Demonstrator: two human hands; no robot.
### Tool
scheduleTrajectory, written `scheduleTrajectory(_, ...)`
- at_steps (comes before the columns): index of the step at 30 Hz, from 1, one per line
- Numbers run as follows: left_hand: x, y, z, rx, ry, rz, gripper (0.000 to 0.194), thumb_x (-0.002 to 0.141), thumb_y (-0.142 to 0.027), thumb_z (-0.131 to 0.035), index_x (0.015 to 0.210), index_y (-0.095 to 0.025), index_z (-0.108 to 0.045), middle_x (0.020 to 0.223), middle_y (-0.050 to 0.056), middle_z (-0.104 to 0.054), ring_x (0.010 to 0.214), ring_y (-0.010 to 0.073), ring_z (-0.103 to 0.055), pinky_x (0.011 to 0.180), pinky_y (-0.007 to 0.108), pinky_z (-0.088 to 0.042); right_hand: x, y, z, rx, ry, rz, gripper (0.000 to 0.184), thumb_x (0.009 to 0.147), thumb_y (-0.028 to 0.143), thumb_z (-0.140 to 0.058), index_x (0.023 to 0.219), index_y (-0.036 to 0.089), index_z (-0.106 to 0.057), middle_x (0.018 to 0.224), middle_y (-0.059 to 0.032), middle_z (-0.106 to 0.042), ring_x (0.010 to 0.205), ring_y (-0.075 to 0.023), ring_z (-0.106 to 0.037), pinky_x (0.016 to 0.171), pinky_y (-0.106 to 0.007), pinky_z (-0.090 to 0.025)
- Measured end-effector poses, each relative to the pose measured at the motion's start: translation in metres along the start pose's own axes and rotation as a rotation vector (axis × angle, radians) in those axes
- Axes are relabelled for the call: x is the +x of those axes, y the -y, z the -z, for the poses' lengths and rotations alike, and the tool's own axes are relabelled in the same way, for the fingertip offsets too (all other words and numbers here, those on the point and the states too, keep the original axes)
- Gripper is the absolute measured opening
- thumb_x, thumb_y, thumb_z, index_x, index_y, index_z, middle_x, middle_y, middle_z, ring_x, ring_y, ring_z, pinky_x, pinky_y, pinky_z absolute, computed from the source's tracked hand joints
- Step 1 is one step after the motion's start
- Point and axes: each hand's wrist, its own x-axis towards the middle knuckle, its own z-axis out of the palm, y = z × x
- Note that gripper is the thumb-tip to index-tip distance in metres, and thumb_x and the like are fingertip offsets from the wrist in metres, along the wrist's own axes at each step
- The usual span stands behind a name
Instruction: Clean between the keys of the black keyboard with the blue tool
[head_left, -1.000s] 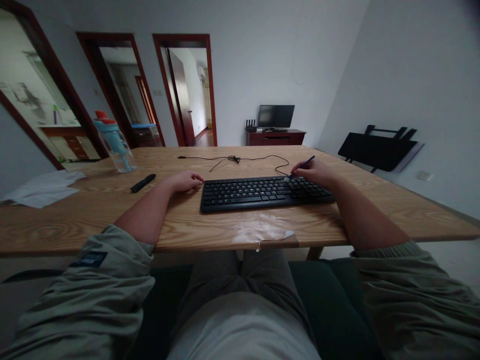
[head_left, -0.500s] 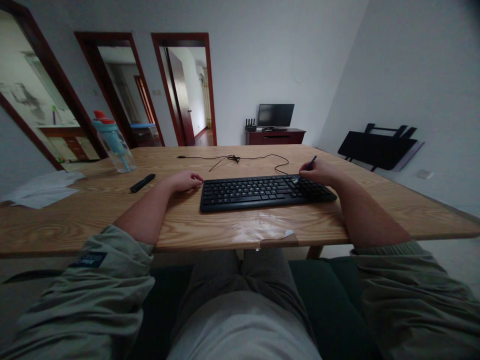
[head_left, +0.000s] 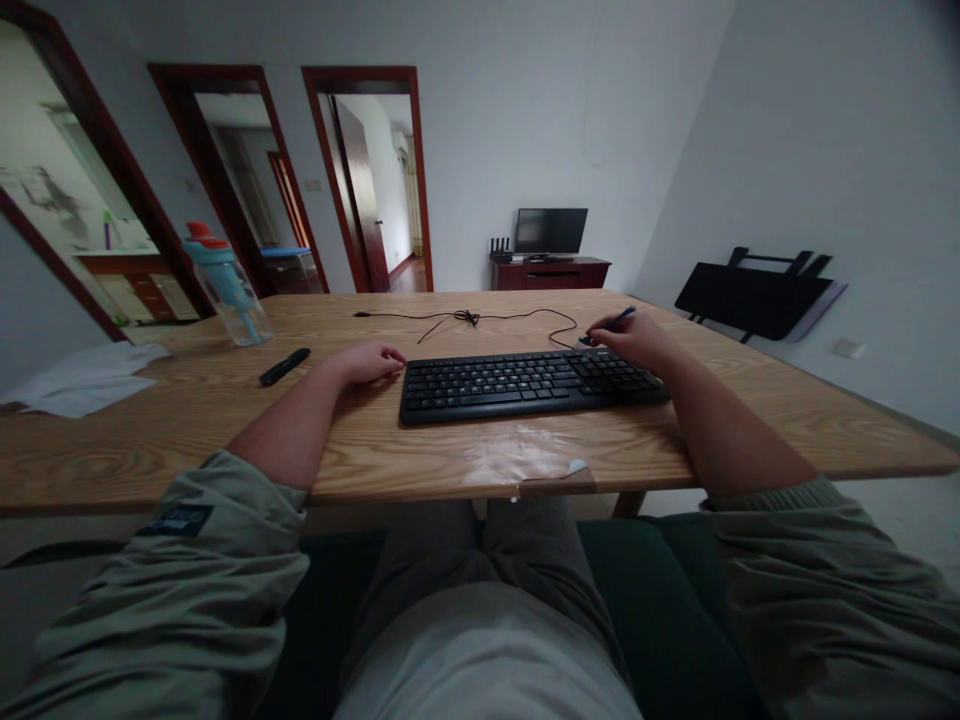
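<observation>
A black keyboard point(head_left: 495, 385) lies flat on the wooden table in front of me. At its left end, my left hand point(head_left: 373, 362) rests on the tabletop, its curled fingers gripping the upper left corner. My right hand point(head_left: 626, 335) is over the far edge of the number pad, closed in a pinch around a thin blue-handled brush point(head_left: 621, 315). The small tip of the brush points left and down, near the keyboard's back edge. Part of the number pad is hidden under my right hand and wrist.
The keyboard's black cable point(head_left: 517, 314) runs loosely across the table behind it, tied in the middle. Left of my arm lie a black remote-like object point(head_left: 285, 367) and white tissues point(head_left: 90, 378). A clear bottle with a red lid point(head_left: 229, 285) stands at the far left.
My right hand has moved slightly left and away from me, taking the brush tip from the number pad keys to the keyboard's back edge. My left hand stays in place.
</observation>
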Motion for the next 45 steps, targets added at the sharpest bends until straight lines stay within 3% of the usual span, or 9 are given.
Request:
scheduleTrajectory(5,-0.006,-0.008,0.001,0.002,-0.011,0.024,0.042,0.073,-0.034,-0.063,0.108,-0.013,-0.071,0.078,0.005,-0.066,0.06,0.0142,-0.051,0.054,0.026,-0.037,0.002,0.005,-0.007,0.003,0.021,0.006,0.022,0.09,0.029,-0.058,0.092,0.015,-0.074,0.093,-0.007,-0.073,0.088,-0.0217,-0.066,0.073,-0.027,-0.045)
scheduleTrajectory(12,-0.004,-0.006,-0.001,-0.045,0.016,0.029,0.045,0.075,-0.033,-0.061,0.114,-0.011,-0.067,0.072,0.003,-0.061,0.055,0.013,-0.047,0.052,0.026,-0.035,0.006,0.0,-0.014,-0.088,0.054,-0.034,0.026,0.091,0.031,-0.057,0.104,0.015,-0.074,0.099,-0.0085,-0.073,0.091,-0.0226,-0.065,0.074,-0.028,-0.043)
scheduleTrajectory(20,0.002,0.001,0.0,0.009,-0.01,0.009,0.044,0.073,-0.036,-0.062,0.111,-0.013,-0.07,0.085,0.005,-0.068,0.062,0.0141,-0.052,0.055,0.025,-0.038,0.0,0.006,-0.002,-0.157,0.128,-0.065,0.03,0.09,0.029,-0.05,0.068,0.015,-0.065,0.072,-0.0072,-0.066,0.068,-0.0192,-0.058,0.06,-0.029,-0.036)
scheduleTrajectory(27,0.003,0.002,0.0,0.024,0.005,-0.005,0.042,0.076,-0.032,-0.059,0.112,-0.012,-0.069,0.08,0.004,-0.065,0.061,0.0138,-0.05,0.055,0.025,-0.037,-0.012,0.018,0.015,-0.157,0.353,-0.214,0.025,0.086,0.025,-0.052,0.068,0.013,-0.065,0.067,-0.0076,-0.06,0.062,-0.0171,-0.053,0.057,-0.029,-0.038)
scheduleTrajectory(33,0.003,0.004,0.0,0.054,-0.02,-0.017,0.041,0.077,-0.033,-0.06,0.111,-0.014,-0.071,0.086,0.005,-0.068,0.065,0.0139,-0.053,0.058,0.024,-0.038,-0.015,0.01,0.016,-0.087,0.517,-0.251,0.02,0.075,0.023,-0.054,0.059,0.013,-0.06,0.056,-0.0053,-0.048,0.05,-0.0135,-0.04,0.049,-0.029,-0.029)
scheduleTrajectory(36,0.003,0.005,-0.001,0.047,-0.03,-0.011,0.041,0.078,-0.035,-0.06,0.112,-0.014,-0.071,0.08,0.004,-0.066,0.062,0.0136,-0.051,0.056,0.025,-0.037,-0.017,0.009,0.016,0.007,0.478,-0.277,0.017,0.074,0.022,-0.054,0.06,0.013,-0.057,0.055,-0.0034,-0.043,0.05,-0.0122,-0.037,0.048,-0.028,-0.026)
scheduleTrajectory(39,0.002,0.003,0.0,0.031,-0.015,-0.012,0.042,0.076,-0.032,-0.059,0.111,-0.012,-0.07,0.08,0.005,-0.066,0.062,0.0137,-0.051,0.056,0.025,-0.037,-0.016,0.01,0.017,0.075,0.369,-0.29,0.015,0.076,0.024,-0.054,0.067,0.013,-0.06,0.059,-0.0033,-0.047,0.053,-0.0129,-0.04,0.05,-0.027,-0.029)
scheduleTrajectory(45,-0.004,-0.006,0.0,0.003,-0.002,0.025,0.043,0.074,-0.032,-0.06,0.111,-0.012,-0.07,0.075,0.004,-0.064,0.058,0.0141,-0.049,0.054,0.025,-0.036,-0.005,0.0,0.01,-0.022,0.128,-0.02,0.024,0.084,0.031,-0.053,0.078,0.014,-0.07,0.08,-0.006,-0.068,0.076,-0.0198,-0.059,0.067,-0.029,-0.042)
